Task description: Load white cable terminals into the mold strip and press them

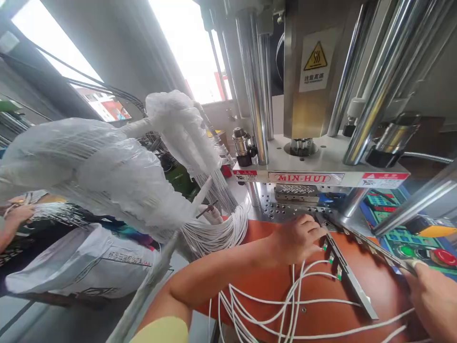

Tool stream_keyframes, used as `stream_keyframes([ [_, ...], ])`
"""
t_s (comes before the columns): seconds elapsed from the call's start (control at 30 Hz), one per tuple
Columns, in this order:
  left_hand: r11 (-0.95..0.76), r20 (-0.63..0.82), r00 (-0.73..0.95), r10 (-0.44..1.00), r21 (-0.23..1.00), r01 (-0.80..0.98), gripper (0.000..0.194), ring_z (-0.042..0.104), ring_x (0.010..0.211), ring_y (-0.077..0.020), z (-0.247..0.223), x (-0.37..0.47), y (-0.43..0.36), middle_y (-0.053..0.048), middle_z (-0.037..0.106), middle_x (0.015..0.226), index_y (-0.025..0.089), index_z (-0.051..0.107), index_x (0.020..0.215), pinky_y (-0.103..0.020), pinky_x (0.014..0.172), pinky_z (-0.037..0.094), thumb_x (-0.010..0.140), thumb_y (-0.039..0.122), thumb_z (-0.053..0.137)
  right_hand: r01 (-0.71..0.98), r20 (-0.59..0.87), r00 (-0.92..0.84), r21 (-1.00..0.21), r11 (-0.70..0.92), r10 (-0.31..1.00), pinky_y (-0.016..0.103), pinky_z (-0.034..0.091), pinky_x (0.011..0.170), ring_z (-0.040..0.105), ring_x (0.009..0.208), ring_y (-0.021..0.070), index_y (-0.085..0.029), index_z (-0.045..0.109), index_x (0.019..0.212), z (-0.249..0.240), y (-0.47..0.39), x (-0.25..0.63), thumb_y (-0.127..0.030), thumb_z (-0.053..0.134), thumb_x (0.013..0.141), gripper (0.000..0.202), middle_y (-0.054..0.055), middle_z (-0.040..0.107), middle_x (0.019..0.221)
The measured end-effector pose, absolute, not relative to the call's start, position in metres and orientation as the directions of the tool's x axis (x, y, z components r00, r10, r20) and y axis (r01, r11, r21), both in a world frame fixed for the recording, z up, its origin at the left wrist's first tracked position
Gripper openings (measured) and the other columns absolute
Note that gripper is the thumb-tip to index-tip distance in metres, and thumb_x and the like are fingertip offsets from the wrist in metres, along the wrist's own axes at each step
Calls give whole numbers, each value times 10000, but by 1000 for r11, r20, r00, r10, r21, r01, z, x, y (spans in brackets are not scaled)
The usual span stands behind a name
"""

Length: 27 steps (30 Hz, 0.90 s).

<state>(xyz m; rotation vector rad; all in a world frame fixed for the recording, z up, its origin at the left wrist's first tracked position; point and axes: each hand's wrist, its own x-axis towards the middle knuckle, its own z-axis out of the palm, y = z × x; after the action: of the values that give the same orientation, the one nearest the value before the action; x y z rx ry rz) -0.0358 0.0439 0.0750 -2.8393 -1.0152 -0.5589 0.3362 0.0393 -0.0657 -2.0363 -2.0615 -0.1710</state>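
Observation:
My left hand (298,238) rests on the orange work surface (310,286), its fingers closed on the upper end of a grey metal fixture bar (348,274) that carries small green-tipped connectors. Several white cables (285,305) run from the bar down toward me. My right hand (433,297) at the lower right edge grips the end of a second long metal strip (371,245) that stretches back to the perforated steel plate (282,209) under the press.
A vertical press marked MIN-HUI (305,177) with chrome columns and a heat warning label (314,59) stands behind. A control panel with green and red buttons (424,250) is at right. Plastic-wrapped white cable bundles (117,176) hang at left; another person's hand (14,219) shows at far left.

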Motion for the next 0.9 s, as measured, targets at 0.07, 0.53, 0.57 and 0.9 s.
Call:
stream_keyframes([
  [0.07, -841, 262, 804, 534, 60, 538, 414, 487, 1302, -252, 52, -15, 74, -115, 663, 1286, 102, 603, 1280, -346, 1122, 424, 921, 293, 683, 986, 240, -15, -159, 55, 971, 478, 384, 536, 593, 637, 347, -335, 363, 732, -49, 33, 315, -546, 249, 974, 341, 122, 597, 707],
  [0.53, -890, 64, 891, 450, -44, 453, 404, 524, 1142, -286, 15, -26, 119, -137, 641, 1196, 121, 581, 1282, -386, 965, 482, 939, 324, 650, 960, 329, -275, 34, 279, 904, 438, 458, 682, 622, 984, 332, -195, 530, 1246, -27, 30, 248, -366, 362, 1016, 332, 121, 648, 1053],
  [0.57, -890, 55, 890, 453, -30, 455, 433, 526, 1143, -287, 16, -28, 118, -139, 639, 1195, 122, 571, 1299, -386, 959, 485, 936, 340, 657, 943, 352, -316, 13, 332, 881, 431, 468, 679, 629, 972, 324, -194, 500, 1294, -25, 25, 243, -414, 381, 1014, 375, 119, 651, 1071],
  [0.9, -879, 32, 885, 465, 132, 457, 359, 556, 1109, -269, 16, -38, 121, -146, 674, 1157, 93, 645, 1211, -378, 1058, 432, 909, 285, 668, 822, 482, -492, -18, 569, 725, 350, 490, 625, 596, 718, 245, -182, 519, 1047, -35, 5, 200, -234, 424, 960, 139, 64, 566, 811],
])
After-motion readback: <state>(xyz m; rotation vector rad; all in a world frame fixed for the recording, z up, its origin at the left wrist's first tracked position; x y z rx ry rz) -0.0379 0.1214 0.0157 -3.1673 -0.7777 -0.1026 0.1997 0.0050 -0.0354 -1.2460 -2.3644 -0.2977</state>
